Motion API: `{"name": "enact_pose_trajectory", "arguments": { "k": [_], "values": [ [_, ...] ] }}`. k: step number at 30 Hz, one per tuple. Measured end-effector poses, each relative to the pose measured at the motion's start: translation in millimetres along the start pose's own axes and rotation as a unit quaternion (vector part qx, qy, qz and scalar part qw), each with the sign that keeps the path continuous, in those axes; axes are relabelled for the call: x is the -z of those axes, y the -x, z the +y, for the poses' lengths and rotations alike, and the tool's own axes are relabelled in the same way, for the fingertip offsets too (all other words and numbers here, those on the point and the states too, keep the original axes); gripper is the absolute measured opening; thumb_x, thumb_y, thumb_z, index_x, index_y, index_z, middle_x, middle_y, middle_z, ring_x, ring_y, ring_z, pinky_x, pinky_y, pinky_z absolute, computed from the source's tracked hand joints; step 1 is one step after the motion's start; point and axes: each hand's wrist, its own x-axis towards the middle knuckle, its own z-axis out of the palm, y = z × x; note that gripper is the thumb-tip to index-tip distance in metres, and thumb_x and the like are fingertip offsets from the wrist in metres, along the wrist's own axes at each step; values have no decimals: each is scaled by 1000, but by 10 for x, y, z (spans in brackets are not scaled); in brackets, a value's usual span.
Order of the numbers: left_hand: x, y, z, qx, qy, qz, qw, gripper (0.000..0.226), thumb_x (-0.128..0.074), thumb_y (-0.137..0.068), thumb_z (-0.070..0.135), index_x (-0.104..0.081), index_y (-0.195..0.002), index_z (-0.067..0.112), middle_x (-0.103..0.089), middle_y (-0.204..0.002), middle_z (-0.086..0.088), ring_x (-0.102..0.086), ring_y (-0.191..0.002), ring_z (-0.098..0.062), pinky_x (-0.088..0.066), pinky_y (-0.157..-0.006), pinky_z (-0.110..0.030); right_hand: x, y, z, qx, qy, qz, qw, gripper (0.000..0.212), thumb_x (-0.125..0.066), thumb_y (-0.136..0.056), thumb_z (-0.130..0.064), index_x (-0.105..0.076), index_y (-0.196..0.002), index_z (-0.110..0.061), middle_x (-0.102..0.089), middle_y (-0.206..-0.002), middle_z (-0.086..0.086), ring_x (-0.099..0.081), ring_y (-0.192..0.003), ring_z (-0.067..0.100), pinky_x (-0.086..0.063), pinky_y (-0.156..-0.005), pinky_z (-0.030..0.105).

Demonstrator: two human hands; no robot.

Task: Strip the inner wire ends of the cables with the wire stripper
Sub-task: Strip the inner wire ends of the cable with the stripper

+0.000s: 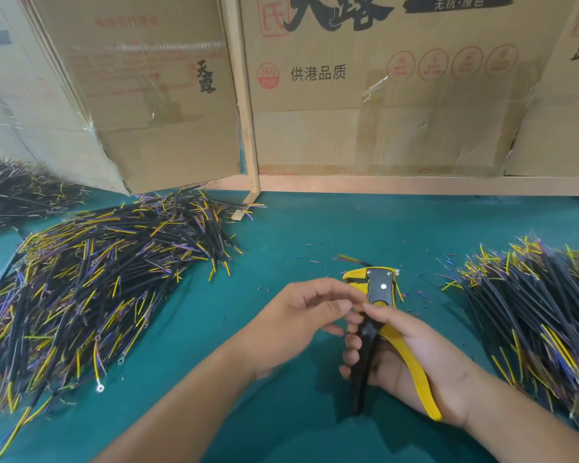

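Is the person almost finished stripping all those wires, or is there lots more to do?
Hard to say. Some stripping looks done: tiny insulation bits are scattered on the green table. In hand now: the right hand grips the wire stripper while the left hand fiddles at its head. Big piles sit left and right; which pile is finished, I can't tell.

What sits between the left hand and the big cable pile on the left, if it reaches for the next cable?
Nothing visible. The left hand is up by the wire stripper held in the right hand; between it and the left cable pile lies only bare green mat with a few tiny insulation scraps.
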Motion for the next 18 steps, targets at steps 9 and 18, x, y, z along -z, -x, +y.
{"name": "enact_pose_trajectory", "arguments": {
  "k": [9, 18],
  "values": [
    [118, -179, 42, -85, -197, 262, 941, 14, -60, -92, 20, -61, -80, 27, -63, -74, 14, -52, -63, -4, -41, -62, -15, -46, 92, -1, -18, 20, -32, 999, 32, -83, -73, -33, -69, -83, -5, -57, -74, 13, -58, -65, 30, -53, -73, 47],
    [50, -845, 28, 44, -472, -43, 879, 23, -65, -96, 28, -58, -105, 8, -62, -97, -4, -55, -90, -23, -43, -77, -34, -248, 221, -189, 230, -78, 87, 966, 20, -65, -76, -28, -55, -81, -11, -48, -69, 6, -50, -59, 23, -55, -64, 40]
  ]
}}
